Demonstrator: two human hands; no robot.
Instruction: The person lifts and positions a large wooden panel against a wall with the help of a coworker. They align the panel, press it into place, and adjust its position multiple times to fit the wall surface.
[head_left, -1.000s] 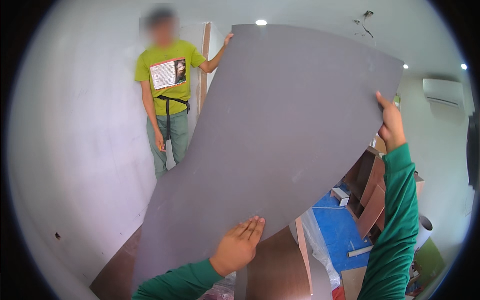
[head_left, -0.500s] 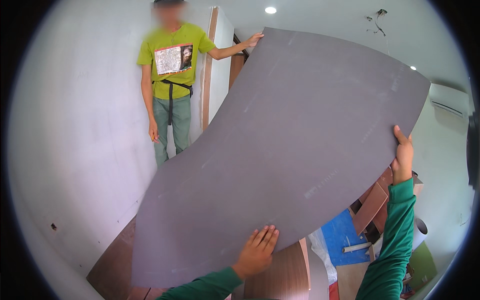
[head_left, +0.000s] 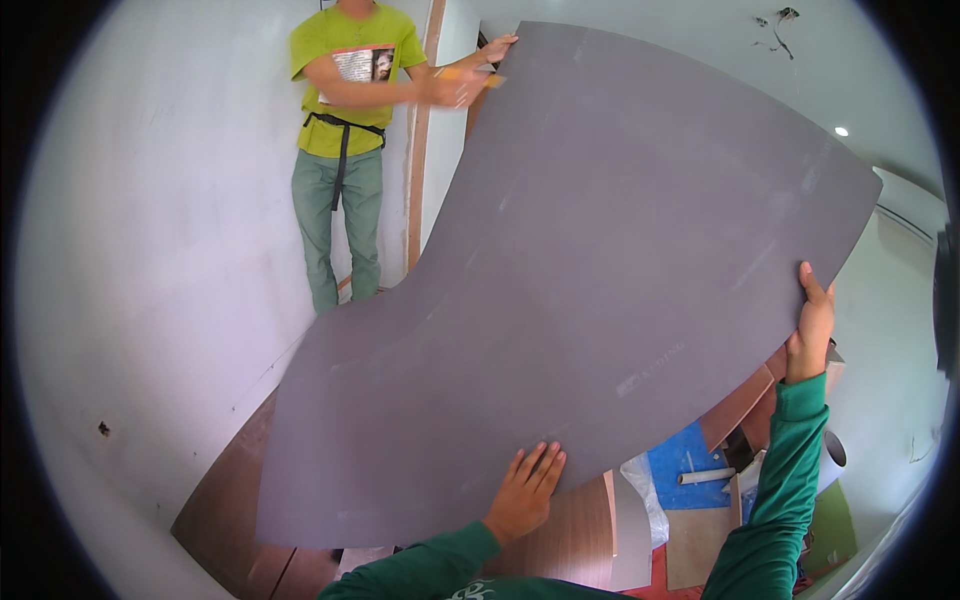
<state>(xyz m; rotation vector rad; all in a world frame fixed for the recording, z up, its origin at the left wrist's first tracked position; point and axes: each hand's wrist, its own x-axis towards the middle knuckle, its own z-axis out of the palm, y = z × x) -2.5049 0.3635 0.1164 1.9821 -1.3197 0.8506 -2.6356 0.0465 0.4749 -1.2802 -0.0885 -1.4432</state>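
A large, thin grey laminate sheet (head_left: pixel 570 270) fills the middle of the head view, bowed and tilted up toward the far right. Along its right edge, my right hand (head_left: pixel 812 325) grips it, thumb on the face toward me. My left hand (head_left: pixel 525 488) rests flat on the lower part, fingers stretched out near the bottom edge. A person in a yellow-green shirt (head_left: pixel 405 40) holds the far upper-left corner with one hand (head_left: pixel 498 48). That person's other hand (head_left: pixel 440 90), blurred, carries a small yellow-orange thing I cannot make out.
A white wall (head_left: pixel 170 220) rises at the left. Beneath the sheet are brown wood-look panels (head_left: pixel 570 530), a blue sheet (head_left: pixel 690 460), a white tube (head_left: pixel 706 477) and clear plastic wrap (head_left: pixel 643 495). An air conditioner (head_left: pixel 912 205) hangs at the right, and loose wires (head_left: pixel 786 35) dangle from the ceiling.
The person's free hand has swung up from their side to near the sheet's upper-left edge. The sheet's far end sits slightly higher in view. My hands keep their places on it.
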